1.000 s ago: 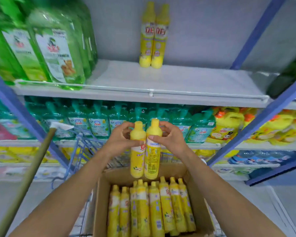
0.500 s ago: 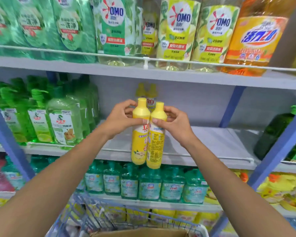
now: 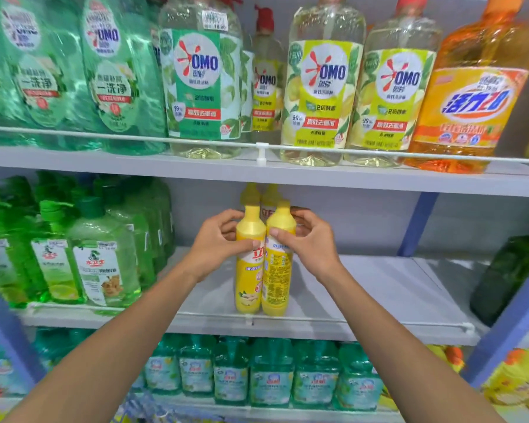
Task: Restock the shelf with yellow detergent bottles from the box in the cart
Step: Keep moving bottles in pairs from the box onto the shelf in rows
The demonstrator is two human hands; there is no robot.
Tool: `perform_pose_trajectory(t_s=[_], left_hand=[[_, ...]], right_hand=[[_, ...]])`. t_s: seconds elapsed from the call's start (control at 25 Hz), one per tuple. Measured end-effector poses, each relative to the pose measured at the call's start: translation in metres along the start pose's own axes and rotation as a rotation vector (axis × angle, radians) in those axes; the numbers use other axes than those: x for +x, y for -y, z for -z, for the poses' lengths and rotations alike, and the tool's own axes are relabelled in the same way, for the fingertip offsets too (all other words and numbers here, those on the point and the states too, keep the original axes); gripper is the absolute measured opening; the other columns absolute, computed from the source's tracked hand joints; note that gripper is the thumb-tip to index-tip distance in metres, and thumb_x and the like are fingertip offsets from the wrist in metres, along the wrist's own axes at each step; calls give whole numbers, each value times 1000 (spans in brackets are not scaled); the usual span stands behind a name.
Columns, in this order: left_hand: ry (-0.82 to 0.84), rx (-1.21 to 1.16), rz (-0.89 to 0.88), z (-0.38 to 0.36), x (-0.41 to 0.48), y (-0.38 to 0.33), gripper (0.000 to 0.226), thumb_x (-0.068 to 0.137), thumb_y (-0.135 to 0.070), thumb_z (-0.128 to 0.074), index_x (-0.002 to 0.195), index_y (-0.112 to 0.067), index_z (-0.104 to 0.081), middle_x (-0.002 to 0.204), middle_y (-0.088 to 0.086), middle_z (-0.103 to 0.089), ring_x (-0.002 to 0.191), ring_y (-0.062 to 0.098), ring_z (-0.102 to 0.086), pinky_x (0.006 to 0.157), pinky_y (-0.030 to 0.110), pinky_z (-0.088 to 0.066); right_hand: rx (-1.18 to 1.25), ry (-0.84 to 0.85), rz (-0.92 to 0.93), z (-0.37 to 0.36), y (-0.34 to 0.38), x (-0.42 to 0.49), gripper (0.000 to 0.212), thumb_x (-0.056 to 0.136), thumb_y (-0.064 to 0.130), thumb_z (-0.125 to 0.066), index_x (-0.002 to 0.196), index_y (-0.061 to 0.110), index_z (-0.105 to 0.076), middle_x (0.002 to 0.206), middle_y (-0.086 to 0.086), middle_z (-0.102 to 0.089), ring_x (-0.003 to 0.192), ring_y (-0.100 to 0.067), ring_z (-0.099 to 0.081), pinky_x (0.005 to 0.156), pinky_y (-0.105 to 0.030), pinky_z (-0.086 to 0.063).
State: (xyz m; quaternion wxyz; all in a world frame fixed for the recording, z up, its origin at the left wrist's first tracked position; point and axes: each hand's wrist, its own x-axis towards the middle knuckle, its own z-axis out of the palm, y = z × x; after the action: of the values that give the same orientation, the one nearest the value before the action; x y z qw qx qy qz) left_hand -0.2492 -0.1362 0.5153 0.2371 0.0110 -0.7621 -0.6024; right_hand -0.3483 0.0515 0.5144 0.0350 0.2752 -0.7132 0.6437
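Two yellow detergent bottles (image 3: 248, 282) held upright at the middle shelf (image 3: 379, 288).

The grey middle shelf crosses the centre of the frame, and green bottles (image 3: 101, 264) stand on its left part. The yellow detergent bottles are side by side and touching, with their bottoms just over the front rail (image 3: 364, 322). The left hand (image 3: 214, 242) grips the shoulder of the left one, and the right hand (image 3: 310, 239) grips the right one. Two more yellow bottles (image 3: 251, 193) stand behind them.

Two slim yellow detergent bottles (image 3: 248, 270), capped, upright, side by side and touching, bases at the front rail of the grey shelf (image 3: 379, 288), left hand (image 3: 217, 242) gripping one neck, right hand (image 3: 310, 239) the other, two more yellow bottles (image 3: 251, 193) upright at the back.
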Motion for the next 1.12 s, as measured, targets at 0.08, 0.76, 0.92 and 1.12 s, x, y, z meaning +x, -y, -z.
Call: perform_pose_trajectory(t_s=[0.08,0.76,0.92,1.12], left_hand=[[-22,-25,11,1,-1,11,56,70,-2,-89,120,-9,-64,107,5,-77,95,13,-73,80,17,-54],[-115,68,16,-20,-38,72,62,74,-22,-90,129,-24,-60,118,-12,-71,109,4,-67,93,30,-58],[-63,33,17,-15,-38,72,64,76,-21,-88,133,-25,-58,125,-11,-70,118,9,-65,98,33,-56],[-193,1,25,-22,-40,76,57,74,-22,-90,122,-23,-61,116,-10,-71,108,9,-68,90,33,-59]], right_hand=[[-22,33,-2,-4,-9,1,60,69,21,-94,122,11,-66,108,-3,-77,98,-21,-74,90,-45,-60],[78,43,-57,-8,-51,-37,40,93,25,-72,131,21,-62,120,5,-73,111,-8,-69,98,-39,-58],[159,216,-61,-8,-52,-48,51,98,33,-62,146,24,-47,135,8,-66,122,-9,-64,99,-31,-56],[116,96,-102,-21,-56,-49,52,85,31,-79,131,25,-56,124,9,-70,115,-8,-67,91,-28,-59]])
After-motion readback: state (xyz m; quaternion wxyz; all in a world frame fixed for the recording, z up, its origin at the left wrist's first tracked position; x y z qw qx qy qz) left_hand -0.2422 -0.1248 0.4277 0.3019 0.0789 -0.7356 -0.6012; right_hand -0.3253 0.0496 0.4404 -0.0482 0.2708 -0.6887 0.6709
